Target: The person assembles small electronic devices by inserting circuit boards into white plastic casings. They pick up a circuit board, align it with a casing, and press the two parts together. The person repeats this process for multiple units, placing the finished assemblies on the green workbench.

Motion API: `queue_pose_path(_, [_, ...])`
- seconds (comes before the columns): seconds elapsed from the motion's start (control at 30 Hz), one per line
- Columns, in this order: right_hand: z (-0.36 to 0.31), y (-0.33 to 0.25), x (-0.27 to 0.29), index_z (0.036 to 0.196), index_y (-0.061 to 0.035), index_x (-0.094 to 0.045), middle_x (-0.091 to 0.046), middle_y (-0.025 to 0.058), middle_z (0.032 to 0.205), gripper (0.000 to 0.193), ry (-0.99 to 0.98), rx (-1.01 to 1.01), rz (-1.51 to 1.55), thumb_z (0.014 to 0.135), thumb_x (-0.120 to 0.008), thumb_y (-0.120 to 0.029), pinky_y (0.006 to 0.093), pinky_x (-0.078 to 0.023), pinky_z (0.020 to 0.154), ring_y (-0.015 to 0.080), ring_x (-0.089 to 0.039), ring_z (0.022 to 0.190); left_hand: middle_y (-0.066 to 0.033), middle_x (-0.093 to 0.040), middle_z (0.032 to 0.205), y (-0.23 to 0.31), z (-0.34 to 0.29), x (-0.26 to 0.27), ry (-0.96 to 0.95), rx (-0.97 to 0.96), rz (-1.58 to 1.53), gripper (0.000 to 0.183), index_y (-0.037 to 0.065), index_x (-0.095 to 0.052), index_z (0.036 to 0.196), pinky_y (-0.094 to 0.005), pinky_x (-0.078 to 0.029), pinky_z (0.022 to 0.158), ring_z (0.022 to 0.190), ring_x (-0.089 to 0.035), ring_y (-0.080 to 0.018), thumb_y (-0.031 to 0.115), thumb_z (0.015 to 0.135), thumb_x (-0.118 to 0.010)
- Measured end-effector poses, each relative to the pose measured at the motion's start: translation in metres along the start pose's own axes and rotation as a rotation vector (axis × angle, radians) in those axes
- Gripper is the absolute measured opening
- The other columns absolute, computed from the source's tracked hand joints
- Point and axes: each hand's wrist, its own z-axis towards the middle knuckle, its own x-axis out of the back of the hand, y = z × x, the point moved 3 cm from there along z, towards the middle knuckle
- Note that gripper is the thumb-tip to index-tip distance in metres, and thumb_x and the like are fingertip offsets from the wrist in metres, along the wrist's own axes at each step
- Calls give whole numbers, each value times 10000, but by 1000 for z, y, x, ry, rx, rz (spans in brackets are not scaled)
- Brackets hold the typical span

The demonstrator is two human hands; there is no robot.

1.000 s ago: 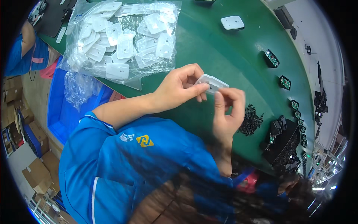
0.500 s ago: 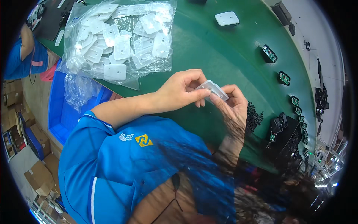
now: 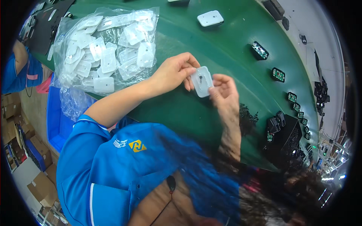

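Above the green table I hold a white translucent plastic cover [image 3: 204, 83] between both hands. Its inner side, with a raised rim, faces up, and a small dark part sits near its middle. My left hand [image 3: 181, 71] pinches the cover's left edge between thumb and fingers. On the opposite side, my right hand [image 3: 224, 92] grips the lower right edge, its thumb on the rim. To the left of my hands, a clear plastic bag [image 3: 149, 71] lies with several similar white covers [image 3: 109, 59] in it.
A white-topped case [image 3: 210, 18] lies at the far side. Black housings with green circuit boards [image 3: 278, 74] line the table's right side. A pile of small black parts [image 3: 247, 117] lies right of my right hand. A blue bin [image 3: 56, 122] stands at left; a co-worker's arm [image 3: 19, 58] shows beyond.
The cover has turned from tilted to facing up, so the dark part shows. My right thumb has moved from its middle to the edge. The whole view has shifted slightly.
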Motion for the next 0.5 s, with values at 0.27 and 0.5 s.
queue_pose_path(0.27, [109,-46,100,1101,-68,-592,-551,128,1127,408,592,684,-1290,743,-743,-194,408,-394,935,313,-484,1098,-167,-565,908,4,37,8,137,-402,918,145,59,-593,920,-416,-506,655,743,-625,-340,21,781,-578])
queue_pose_path(0.5, [134,-38,123,1171,-65,-556,-563,141,1101,413,502,642,-1192,777,-669,-114,404,-418,917,323,-528,1012,-180,-500,905,12,33,-6,17,-392,1115,149,56,-555,925,-420,-509,641,746,-608,-334,98,787,-593])
